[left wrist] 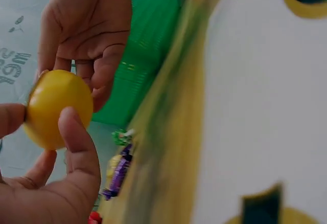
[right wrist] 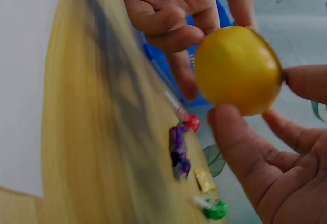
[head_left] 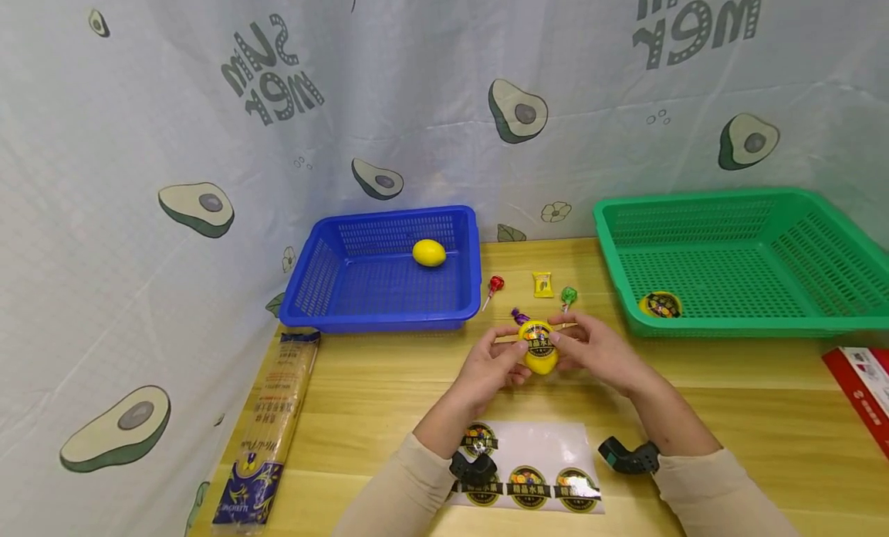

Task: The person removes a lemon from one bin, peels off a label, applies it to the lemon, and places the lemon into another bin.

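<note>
Both hands hold a yellow lemon (head_left: 540, 361) above the table, its tip toward the person. A round black-and-gold label (head_left: 538, 338) lies on its upper face. My left hand (head_left: 491, 365) pinches the lemon from the left, thumb on the label's edge. From the other side my right hand (head_left: 594, 350) grips it between thumb and fingers. In the left wrist view the lemon (left wrist: 61, 109) shows its bare underside, and so does the lemon (right wrist: 237, 70) in the right wrist view. Below the hands lies a white label sheet (head_left: 542, 446), partly hidden by the left wrist, with several round labels.
A blue basket (head_left: 389, 321) at the back left holds another lemon (head_left: 429, 253). A green basket (head_left: 736, 329) at the right holds a labelled yellow fruit (head_left: 660, 305). Between them lie wrapped candies and lollipops (head_left: 496, 284). A spaghetti pack (head_left: 267, 429) lies left, a red box (head_left: 861, 398) right.
</note>
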`<state>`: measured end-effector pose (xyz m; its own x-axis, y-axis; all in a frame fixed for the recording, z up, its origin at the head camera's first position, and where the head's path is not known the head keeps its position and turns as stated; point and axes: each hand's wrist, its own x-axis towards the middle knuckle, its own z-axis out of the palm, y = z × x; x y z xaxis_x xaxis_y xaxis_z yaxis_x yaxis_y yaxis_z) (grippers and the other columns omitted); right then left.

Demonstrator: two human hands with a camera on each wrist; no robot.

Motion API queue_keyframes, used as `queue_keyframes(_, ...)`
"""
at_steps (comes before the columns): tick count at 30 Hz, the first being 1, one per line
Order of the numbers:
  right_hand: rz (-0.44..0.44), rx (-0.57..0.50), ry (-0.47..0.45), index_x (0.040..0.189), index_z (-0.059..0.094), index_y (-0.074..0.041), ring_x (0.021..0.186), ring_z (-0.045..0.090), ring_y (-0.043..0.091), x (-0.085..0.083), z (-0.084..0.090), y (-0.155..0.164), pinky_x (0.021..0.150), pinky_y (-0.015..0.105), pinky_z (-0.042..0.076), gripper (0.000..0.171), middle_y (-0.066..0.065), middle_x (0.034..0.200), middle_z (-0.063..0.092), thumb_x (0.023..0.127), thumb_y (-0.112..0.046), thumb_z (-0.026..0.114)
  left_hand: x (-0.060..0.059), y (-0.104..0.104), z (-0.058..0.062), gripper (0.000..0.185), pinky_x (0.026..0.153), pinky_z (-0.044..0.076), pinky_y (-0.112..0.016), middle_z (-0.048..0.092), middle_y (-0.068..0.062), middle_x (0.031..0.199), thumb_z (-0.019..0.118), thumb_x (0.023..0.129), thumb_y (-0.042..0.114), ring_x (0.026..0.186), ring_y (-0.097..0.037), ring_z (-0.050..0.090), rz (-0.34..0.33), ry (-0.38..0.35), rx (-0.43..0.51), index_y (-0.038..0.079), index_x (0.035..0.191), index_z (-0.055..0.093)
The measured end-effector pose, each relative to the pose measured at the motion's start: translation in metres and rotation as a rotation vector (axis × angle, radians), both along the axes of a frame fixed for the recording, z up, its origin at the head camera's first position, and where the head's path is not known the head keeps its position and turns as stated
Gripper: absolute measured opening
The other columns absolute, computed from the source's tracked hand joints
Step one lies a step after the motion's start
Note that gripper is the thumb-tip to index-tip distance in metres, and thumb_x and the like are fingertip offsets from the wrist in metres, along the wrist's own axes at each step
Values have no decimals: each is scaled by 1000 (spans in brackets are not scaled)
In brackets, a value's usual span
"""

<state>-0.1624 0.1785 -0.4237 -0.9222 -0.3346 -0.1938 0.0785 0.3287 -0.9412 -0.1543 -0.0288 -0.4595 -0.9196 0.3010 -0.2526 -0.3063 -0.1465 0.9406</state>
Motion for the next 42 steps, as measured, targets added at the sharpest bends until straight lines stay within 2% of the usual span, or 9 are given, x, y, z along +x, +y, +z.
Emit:
queue_keyframes(4,-5,-1,117,142,43,5,97,70,23,8,11,-7,78,41,63,48,31,124,59,107,-25,55,3,-6,15,41,71,57,-23,70,-17,116,62,102,14,75,-12,65,-51,77,31,7,141,49)
queue_keyframes(9,-14,147,231,136,54,-7,79,65,20,17,15,-20,65,34,59,41,20,108,61,105,-34,58,9,-9,28,41,74,56,-23,63,-24,129,60,102,10,79,-12,63,-125,171,34,5,141,48)
queue_keyframes(12,-71,205,290,128,62,-12,73,61,19,19,13,-25,60,30,56,35,15,99,64,104,-38,58,12,-9,30,41,75,56,-22,61,-28,131,59,103,11,80,-11,63,-151,191,33,4,142,47)
queue_keyframes(17,-140,217,348,122,65,-10,68,60,18,20,9,-30,56,29,54,35,14,89,65,108,-37,49,13,-11,30,42,76,56,-21,58,-33,132,57,103,7,81,-7,63,-160,216,13,1,143,45)
queue_keyframes(22,-196,220,357,118,68,-5,74,61,19,20,7,-30,59,28,53,47,15,88,68,112,-38,36,11,-12,28,44,75,55,-21,58,-33,133,58,103,7,82,-5,63,-173,228,2,1,144,45)
queue_keyframes(30,-264,142,219,127,66,2,70,63,20,21,9,-33,56,32,58,66,22,93,69,111,-48,25,8,-14,26,41,75,56,-21,58,-34,132,57,102,7,81,-7,63,-182,240,-9,-1,141,46)
queue_keyframes(33,-298,126,231,124,68,1,75,62,20,23,7,-39,59,30,57,65,21,93,69,112,-47,26,10,-13,26,43,73,57,-24,59,-27,129,61,103,21,78,-10,63,-158,274,-84,2,139,49)
queue_keyframes(38,-304,132,348,117,73,-1,87,61,18,30,-1,-52,72,22,53,55,15,99,73,113,-37,32,16,-9,26,75,69,54,-23,60,-4,114,66,88,68,80,-8,59,-134,349,-392,15,138,52)
queue_keyframes(42,-311,113,424,107,75,-3,84,59,12,36,-4,-60,72,21,50,46,10,95,71,112,-29,38,20,-7,24,71,69,53,-23,67,4,101,70,84,70,82,-7,60,-129,362,-443,25,137,59)
